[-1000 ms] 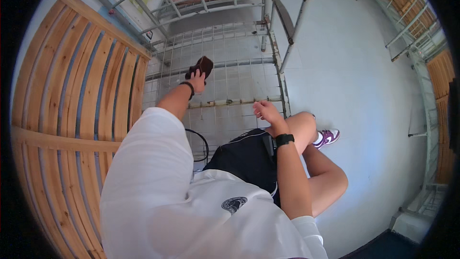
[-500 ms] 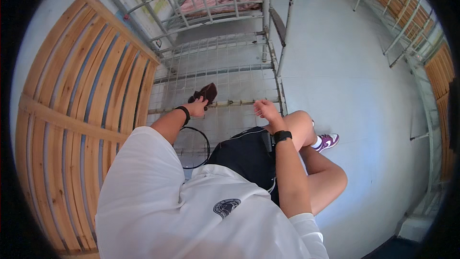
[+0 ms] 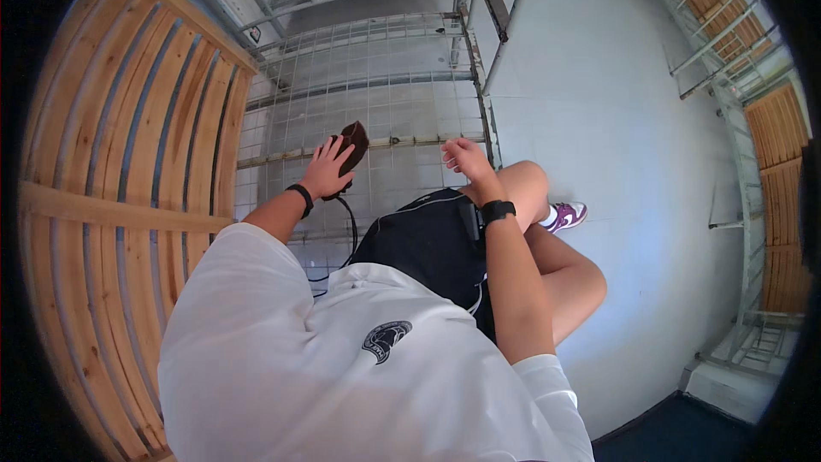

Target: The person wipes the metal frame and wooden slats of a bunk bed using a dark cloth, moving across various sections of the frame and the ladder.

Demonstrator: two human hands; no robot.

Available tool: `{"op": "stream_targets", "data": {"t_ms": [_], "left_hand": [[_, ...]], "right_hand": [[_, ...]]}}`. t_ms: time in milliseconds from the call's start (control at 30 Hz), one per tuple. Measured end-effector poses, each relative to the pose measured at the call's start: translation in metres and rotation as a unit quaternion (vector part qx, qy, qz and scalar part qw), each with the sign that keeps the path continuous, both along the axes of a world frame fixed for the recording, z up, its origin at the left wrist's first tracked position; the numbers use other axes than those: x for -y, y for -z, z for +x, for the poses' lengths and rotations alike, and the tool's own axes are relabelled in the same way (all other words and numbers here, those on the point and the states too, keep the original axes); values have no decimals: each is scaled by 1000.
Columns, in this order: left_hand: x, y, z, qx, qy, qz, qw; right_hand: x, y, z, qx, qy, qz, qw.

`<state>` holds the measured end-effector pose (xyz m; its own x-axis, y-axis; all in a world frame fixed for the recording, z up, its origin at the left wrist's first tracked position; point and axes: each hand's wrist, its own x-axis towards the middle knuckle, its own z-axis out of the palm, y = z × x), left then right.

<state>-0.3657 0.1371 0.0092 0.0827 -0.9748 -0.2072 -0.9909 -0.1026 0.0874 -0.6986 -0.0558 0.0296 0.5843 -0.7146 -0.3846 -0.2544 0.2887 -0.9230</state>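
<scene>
Looking straight down from the head cam. Left hand [image 3: 327,168] is wrapped around a dark brown handheld tool [image 3: 352,147], fingers spread over the top of it, pressing it onto the wire mesh bed frame [image 3: 385,60]. Can't tell exactly what kind of tool it is, it's mostly under the hand, only the far end sticks out. A black cord [image 3: 349,227] runs from it back toward the person and loops down near the shorts. Black band on that wrist.

Right hand [image 3: 464,160] is on the right side of the mesh, near the frame's edge rail, fingers curled loosely, half open. Looks like it's resting on the mesh w/ nothing in it, but whether it's gripping a wire I can't tell. Black watch [image 3: 497,210] on that wrist.

The two hands are apart, tool on the left, empty hand on the right, w/ bare mesh between them.

Person's in a white t-shirt [image 3: 342,359] and black shorts [image 3: 428,244], knee bent up, purple and white sneaker [image 3: 566,216] on the pale floor [image 3: 616,103] to the right. Big wooden slat panel [image 3: 111,188] leans along the left side. More metal frames sit at the far end and along the right.
</scene>
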Motion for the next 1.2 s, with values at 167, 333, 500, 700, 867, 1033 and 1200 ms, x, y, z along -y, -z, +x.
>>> {"op": "stream_targets", "data": {"t_ms": [167, 333, 500, 700, 867, 1033, 1200], "left_hand": [[10, 9, 3, -61, 33, -155, 985], [26, 14, 9, -68, 9, -205, 976], [69, 2, 49, -173, -1, -157, 972], [173, 13, 154, -119, -114, -282, 945], [285, 21, 245, -51, -247, -280, 926], [329, 70, 220, 3, -322, -125, 938], [335, 63, 214, 38, -311, -124, 941]], "right_hand": [[1, 6, 2, -13, 18, 1, 1000], [12, 6, 12, -32, 6, 22, 999], [24, 20, 26, -80, -19, 24, 996], [29, 27, 37, -135, -62, 57, 987], [28, 41, 41, -116, -83, 64, 988], [35, 39, 49, -153, -121, 59, 979], [38, 41, 56, -130, -134, 76, 979]]}}
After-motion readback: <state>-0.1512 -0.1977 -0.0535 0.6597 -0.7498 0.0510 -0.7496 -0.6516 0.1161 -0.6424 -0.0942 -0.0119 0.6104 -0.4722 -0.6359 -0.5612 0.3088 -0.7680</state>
